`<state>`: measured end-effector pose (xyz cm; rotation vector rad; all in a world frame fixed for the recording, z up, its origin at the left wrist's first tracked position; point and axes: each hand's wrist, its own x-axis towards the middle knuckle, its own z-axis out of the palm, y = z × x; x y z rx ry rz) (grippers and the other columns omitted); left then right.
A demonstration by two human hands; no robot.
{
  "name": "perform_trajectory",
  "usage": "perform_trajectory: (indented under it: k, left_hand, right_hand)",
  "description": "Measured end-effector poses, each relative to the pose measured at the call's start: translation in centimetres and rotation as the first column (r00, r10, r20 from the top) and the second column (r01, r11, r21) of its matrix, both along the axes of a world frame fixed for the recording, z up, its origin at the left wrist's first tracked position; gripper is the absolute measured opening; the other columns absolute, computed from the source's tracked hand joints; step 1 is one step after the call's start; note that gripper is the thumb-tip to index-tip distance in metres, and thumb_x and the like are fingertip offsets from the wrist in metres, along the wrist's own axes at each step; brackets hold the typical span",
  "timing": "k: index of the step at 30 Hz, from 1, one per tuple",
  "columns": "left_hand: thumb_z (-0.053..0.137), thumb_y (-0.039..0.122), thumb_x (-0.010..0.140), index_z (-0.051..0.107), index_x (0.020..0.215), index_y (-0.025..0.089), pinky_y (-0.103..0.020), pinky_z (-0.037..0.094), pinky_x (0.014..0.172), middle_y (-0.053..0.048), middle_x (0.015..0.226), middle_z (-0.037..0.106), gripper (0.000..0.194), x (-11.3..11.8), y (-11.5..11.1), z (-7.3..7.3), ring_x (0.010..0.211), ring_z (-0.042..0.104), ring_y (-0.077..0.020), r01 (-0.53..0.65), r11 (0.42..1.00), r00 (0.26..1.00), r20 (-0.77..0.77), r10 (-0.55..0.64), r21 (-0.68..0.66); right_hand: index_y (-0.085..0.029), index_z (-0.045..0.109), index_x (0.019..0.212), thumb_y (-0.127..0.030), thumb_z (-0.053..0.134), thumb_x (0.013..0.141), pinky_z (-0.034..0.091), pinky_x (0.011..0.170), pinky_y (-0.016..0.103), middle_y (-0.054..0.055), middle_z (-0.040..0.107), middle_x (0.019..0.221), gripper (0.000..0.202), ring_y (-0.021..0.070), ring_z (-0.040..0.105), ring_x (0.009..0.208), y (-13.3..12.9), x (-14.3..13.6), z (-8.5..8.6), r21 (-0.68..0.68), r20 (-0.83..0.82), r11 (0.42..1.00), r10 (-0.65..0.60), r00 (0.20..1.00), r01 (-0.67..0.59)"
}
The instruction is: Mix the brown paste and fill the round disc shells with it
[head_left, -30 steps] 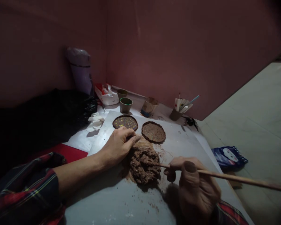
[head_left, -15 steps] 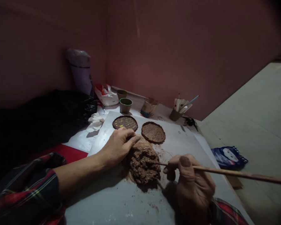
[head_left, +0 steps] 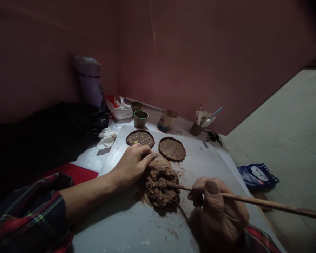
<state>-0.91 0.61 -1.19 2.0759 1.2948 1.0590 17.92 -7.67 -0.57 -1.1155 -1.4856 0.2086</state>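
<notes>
On wht sheet (head_left: 116, 218), brown mass (head_left: 160, 196) w/ stick (head_left: 265, 202) end in it: R hand (head_left: 221, 211), gripping stick, shifted slightly R just now, so prob still working it; L hand (head_left: 133, 163) curled beside mass, can't tell if gripping.

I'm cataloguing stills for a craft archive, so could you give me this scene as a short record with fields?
Left hand: at the far left side of the brown lump; grip unclear
Right hand: holding a wooden stick, its end at the lump
Work surface: white sheet with brown smears
Round pieces: yellow-marked disc at left, brown disc at right, both beyond the lump
Rear, rightmost: holder with upright sticks
Rear, middle: smeared cup
Far left: black plastic
</notes>
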Motion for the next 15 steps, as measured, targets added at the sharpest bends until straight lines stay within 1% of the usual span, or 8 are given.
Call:
perform_trajectory:
  k: [2, 3, 6, 9, 11, 12, 15]
  left_hand:
    - [0.052, 0.027, 0.086, 0.059, 0.064, 0.017, -0.030, 0.038, 0.068, -0.002, 0.068, 0.059, 0.025, -0.04, -0.03, 0.01, 0.072, 0.050, -0.0159, -0.005, 1.000, 1.000, -0.012, 0.005, 0.005]
    - [0.052, 0.027, 0.086, 0.059, 0.064, 0.017, -0.029, 0.038, 0.068, -0.001, 0.067, 0.059, 0.025, -0.05, -0.05, 0.03, 0.072, 0.050, -0.0159, -0.010, 1.000, 1.000, -0.019, 0.010, 0.007]
    - [0.052, 0.027, 0.086, 0.058, 0.064, 0.017, -0.029, 0.038, 0.066, -0.002, 0.066, 0.058, 0.026, -0.03, -0.11, 0.16, 0.071, 0.050, -0.0157, -0.020, 1.000, 0.999, -0.032, 0.020, 0.008]
    - [0.052, 0.027, 0.086, 0.059, 0.063, 0.017, -0.029, 0.038, 0.067, -0.002, 0.067, 0.059, 0.026, 0.03, -0.18, 0.30, 0.071, 0.050, -0.0157, -0.017, 1.000, 1.000, -0.026, 0.017, 0.001]
    - [0.052, 0.027, 0.086, 0.059, 0.063, 0.017, -0.029, 0.037, 0.067, -0.002, 0.067, 0.059, 0.026, 0.08, -0.19, 0.35, 0.071, 0.050, -0.0158, -0.017, 1.000, 1.000, -0.020, 0.017, -0.002]
    - [0.052, 0.027, 0.086, 0.059, 0.063, 0.017, -0.029, 0.037, 0.067, -0.002, 0.066, 0.059, 0.026, 0.09, -0.18, 0.35, 0.071, 0.050, -0.0158, -0.019, 1.000, 1.000, -0.020, 0.019, -0.003]
    - [0.052, 0.027, 0.086, 0.058, 0.062, 0.016, -0.029, 0.037, 0.067, -0.002, 0.065, 0.058, 0.027, 0.07, -0.11, 0.28, 0.070, 0.050, -0.0158, -0.026, 1.000, 0.999, -0.030, 0.026, 0.005]
  right_hand:
    - [-0.017, 0.057, 0.064, -0.024, 0.044, 0.092, 0.036, 0.043, 0.024, 0.000, 0.051, 0.054, 0.032, 0.0106, 0.048, 0.047, -0.01, -0.13, -0.32, -0.009, -0.111, 0.995, 0.098, 0.989, -0.100]
    - [-0.017, 0.058, 0.065, -0.024, 0.045, 0.092, 0.036, 0.043, 0.025, 0.000, 0.051, 0.055, 0.031, 0.0109, 0.049, 0.047, -0.01, -0.18, -0.42, -0.002, -0.157, 0.992, 0.127, 0.979, -0.129]
    - [-0.016, 0.059, 0.065, -0.024, 0.047, 0.090, 0.037, 0.042, 0.026, -0.001, 0.051, 0.052, 0.029, 0.0118, 0.049, 0.045, 0.05, -0.30, -0.33, 0.062, -0.259, 0.986, 0.168, 0.951, -0.157]
    - [-0.017, 0.060, 0.067, -0.022, 0.045, 0.090, 0.038, 0.043, 0.026, -0.001, 0.052, 0.052, 0.028, 0.0123, 0.051, 0.046, 0.25, -0.41, -0.03, 0.131, -0.339, 0.979, 0.193, 0.921, -0.157]
    - [-0.017, 0.061, 0.070, -0.021, 0.044, 0.092, 0.040, 0.045, 0.026, -0.001, 0.053, 0.054, 0.028, 0.0126, 0.052, 0.048, 0.43, -0.45, -0.05, 0.140, -0.317, 0.978, 0.192, 0.929, -0.154]
    - [-0.017, 0.061, 0.070, -0.021, 0.044, 0.092, 0.040, 0.046, 0.026, -0.001, 0.053, 0.055, 0.028, 0.0125, 0.052, 0.049, 0.50, -0.44, -0.14, 0.119, -0.271, 0.979, 0.190, 0.944, -0.163]
    - [-0.018, 0.061, 0.074, -0.023, 0.043, 0.093, 0.042, 0.050, 0.026, -0.001, 0.054, 0.059, 0.027, 0.0120, 0.053, 0.052, 0.56, -0.31, -0.46, -0.029, -0.068, 0.976, 0.212, 0.975, -0.215]
